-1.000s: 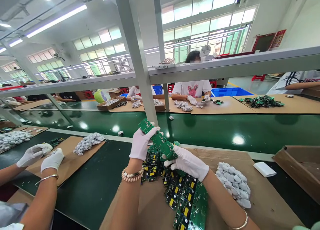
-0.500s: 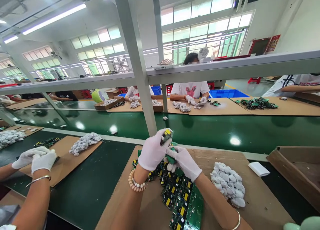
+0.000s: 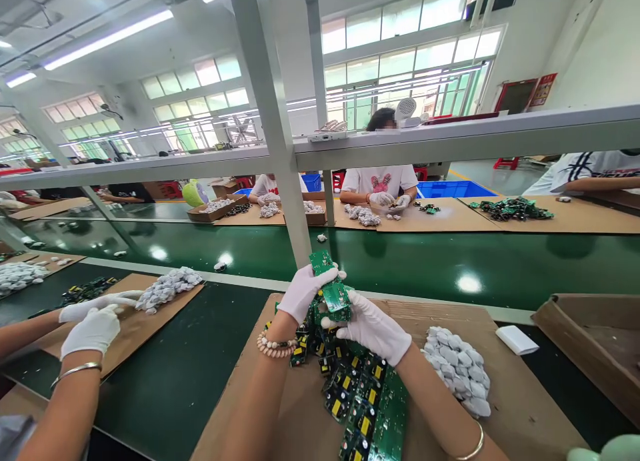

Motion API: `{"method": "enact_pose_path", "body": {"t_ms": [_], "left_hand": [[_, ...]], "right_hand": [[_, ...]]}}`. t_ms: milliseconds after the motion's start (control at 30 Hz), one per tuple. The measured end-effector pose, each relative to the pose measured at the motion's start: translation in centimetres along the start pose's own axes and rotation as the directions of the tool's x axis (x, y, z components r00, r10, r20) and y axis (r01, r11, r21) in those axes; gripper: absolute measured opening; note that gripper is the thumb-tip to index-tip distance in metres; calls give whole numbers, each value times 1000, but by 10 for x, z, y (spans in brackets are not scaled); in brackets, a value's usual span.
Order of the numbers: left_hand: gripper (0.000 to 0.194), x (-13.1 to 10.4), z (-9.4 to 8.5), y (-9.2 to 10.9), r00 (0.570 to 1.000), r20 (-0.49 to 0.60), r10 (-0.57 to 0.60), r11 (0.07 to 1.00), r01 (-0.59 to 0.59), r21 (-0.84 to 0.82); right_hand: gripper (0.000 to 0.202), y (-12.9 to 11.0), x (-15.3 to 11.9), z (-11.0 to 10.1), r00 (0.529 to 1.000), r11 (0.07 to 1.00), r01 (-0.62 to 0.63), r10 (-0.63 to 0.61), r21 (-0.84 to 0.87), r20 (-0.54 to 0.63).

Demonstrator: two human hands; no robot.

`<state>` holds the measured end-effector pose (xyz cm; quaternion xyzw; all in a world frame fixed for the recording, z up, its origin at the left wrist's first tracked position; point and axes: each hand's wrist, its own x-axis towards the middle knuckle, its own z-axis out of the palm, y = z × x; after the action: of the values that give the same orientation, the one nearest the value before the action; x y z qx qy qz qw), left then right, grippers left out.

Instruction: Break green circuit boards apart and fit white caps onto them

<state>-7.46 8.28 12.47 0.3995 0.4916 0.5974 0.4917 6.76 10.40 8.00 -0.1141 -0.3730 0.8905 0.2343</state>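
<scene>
Both my hands wear white gloves and meet over the cardboard sheet (image 3: 295, 407). My left hand (image 3: 303, 293) grips a green circuit board (image 3: 334, 294) with its thumb across the face. On the board's lower right, my right hand (image 3: 373, 324) has its fingers closed at the edge. Beneath them lies a heap of circuit boards with yellow and black parts (image 3: 347, 387), and green board panels (image 3: 393, 414) lie along its right side. Right of my right forearm sits a pile of white rounded pieces (image 3: 457, 367).
A brown box (image 3: 590, 334) and a folded white item (image 3: 517, 339) are at the right. A metal post (image 3: 275, 114) rises beyond my hands, before a green belt (image 3: 415, 257). At the left, a co-worker's gloved hands (image 3: 93, 327) work near another white pile (image 3: 169, 289).
The held board has turned so its green face shows, with my left thumb now across it. The co-worker's hands at left have moved toward their white pile. Small pieces on the belt shifted left.
</scene>
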Motion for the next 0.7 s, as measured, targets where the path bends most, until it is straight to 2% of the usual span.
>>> {"method": "enact_pose_path", "body": {"t_ms": [100,267,400,533,700], "left_hand": [[33,3,0,-6,999,10,34,993,-35,112],[30,1,4,-9,991,122,48,967,-77,242],[29,-5,9,-6,982,148,118,953,-154,262],[25,-10,12,-3,969,145,202,898,-242,367],[20,-12,13,-3,955,160,249,849,-294,438]], "right_hand": [[45,0,1,1,1000,1000,18,-19,-23,-22],[37,7,6,7,972,979,67,-108,-193,-208],[34,7,6,10,966,968,77,-132,-238,-222],[30,3,5,11,962,965,77,-139,-252,-235],[28,1,4,10,962,961,62,-129,-270,-240]]}}
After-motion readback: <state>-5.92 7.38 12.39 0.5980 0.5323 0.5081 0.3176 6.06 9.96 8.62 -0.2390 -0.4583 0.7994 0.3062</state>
